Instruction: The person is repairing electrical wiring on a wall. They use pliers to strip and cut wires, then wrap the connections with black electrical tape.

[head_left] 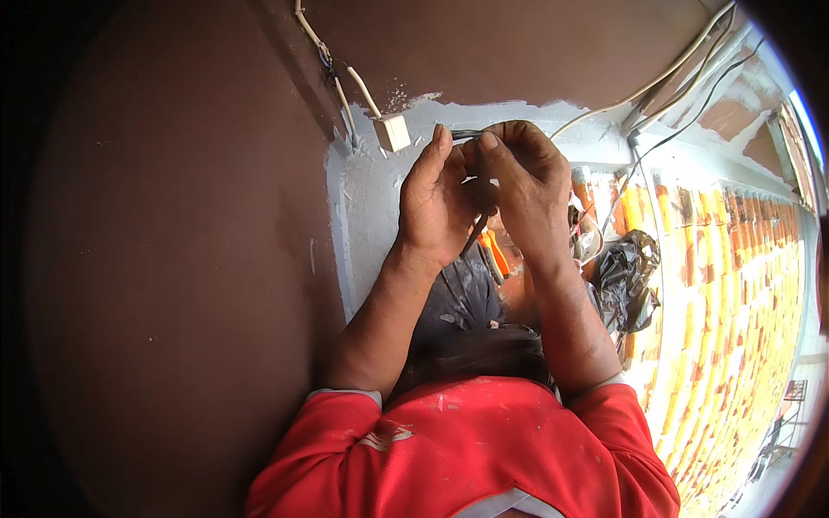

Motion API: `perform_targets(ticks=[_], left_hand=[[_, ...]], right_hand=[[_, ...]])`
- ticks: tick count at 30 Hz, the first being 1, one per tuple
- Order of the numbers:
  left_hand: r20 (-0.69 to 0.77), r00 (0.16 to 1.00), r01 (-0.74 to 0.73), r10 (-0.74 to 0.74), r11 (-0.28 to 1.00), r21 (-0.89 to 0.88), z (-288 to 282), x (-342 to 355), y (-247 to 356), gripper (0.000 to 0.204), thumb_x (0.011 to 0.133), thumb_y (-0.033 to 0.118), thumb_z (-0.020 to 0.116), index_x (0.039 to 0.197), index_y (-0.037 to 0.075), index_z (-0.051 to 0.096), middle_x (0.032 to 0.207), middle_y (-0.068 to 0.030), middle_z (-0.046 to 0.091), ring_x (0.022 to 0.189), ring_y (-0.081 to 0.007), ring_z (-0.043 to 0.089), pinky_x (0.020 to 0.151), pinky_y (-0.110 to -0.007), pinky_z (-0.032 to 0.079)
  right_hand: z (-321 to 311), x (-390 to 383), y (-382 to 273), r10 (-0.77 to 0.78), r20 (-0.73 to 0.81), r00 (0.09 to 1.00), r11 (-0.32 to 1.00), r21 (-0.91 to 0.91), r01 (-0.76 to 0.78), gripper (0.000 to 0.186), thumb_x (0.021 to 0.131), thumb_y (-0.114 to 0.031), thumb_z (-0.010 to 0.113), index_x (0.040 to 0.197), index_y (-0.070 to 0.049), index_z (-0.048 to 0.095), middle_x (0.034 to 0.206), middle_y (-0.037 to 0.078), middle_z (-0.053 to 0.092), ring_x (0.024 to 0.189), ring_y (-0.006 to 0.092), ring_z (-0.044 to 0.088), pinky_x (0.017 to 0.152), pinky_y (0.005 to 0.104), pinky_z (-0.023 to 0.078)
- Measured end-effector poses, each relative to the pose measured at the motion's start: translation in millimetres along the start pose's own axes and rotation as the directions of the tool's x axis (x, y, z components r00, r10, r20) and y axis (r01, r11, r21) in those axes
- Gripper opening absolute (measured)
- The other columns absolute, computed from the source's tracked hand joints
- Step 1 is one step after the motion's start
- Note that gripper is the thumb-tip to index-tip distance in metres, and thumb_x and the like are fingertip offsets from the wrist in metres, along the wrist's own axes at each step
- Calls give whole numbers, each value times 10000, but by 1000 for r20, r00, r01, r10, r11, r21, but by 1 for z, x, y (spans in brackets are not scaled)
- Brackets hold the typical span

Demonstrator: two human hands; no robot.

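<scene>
Around dark wire (466, 134), black bag (628, 281), white box (392, 134)

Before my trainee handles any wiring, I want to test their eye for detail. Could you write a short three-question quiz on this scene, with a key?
1. Multiple choice: What is the right hand pinching?
A) a paintbrush
B) a dark strand
C) a hammer

2. True or false: A pale cable runs to the small white box.

3. Short answer: In the picture, on which side of the right forearm is the crumpled black bag?

Key: 1: B. 2: True. 3: The right side.
</scene>
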State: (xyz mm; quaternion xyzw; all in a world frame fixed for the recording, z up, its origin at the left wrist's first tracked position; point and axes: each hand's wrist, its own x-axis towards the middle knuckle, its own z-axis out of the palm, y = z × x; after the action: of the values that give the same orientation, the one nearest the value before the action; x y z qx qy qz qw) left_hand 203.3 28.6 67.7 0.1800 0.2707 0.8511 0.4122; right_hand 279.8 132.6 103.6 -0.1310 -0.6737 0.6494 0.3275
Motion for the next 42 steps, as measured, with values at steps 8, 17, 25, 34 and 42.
perform_targets(ticks=[8,17,25,34,42], left_hand=[[67,994,-83,85,996,-22,5,-6,-27,431,1150,357,552,1402,18,636,1291,-106,705,1181,-199,673,1038,-404,545],[-170,983,-13,71,947,320,-12,-7,-41,475,1136,366,596,1416,-12,665,1219,-99,759,1138,-220,726,1007,-360,553],[-112,924,-212,366,733,646,19,26,25,208,1023,207,782,1040,2,803,956,-58,799,903,-147,756,931,-326,579],[-152,878,-281,453,747,603,21,30,27,95,962,95,769,935,4,778,881,-60,759,807,-163,726,829,-331,608],[-189,864,-274,466,751,600,14,22,40,89,950,87,781,945,-1,768,876,-56,754,796,-156,708,797,-321,586]], right_hand=[[-20,18,6,167,-71,983,985,64,-163,249,1114,-188,686,1117,59,716,938,93,784,821,140,726,753,307,604],[-39,17,-14,221,21,975,968,120,-222,292,1095,-296,722,1045,-8,712,859,28,686,711,110,635,640,272,529],[-42,1,-17,133,81,988,985,-122,-122,205,1087,-186,750,1058,15,726,854,41,731,751,88,653,667,267,527],[-41,0,-6,40,137,990,967,-254,-4,191,1032,-149,810,1053,19,720,843,31,721,771,85,643,693,281,517],[-42,5,19,239,277,931,954,114,-279,252,1076,-223,764,1141,21,755,953,57,785,788,112,709,706,265,561]])
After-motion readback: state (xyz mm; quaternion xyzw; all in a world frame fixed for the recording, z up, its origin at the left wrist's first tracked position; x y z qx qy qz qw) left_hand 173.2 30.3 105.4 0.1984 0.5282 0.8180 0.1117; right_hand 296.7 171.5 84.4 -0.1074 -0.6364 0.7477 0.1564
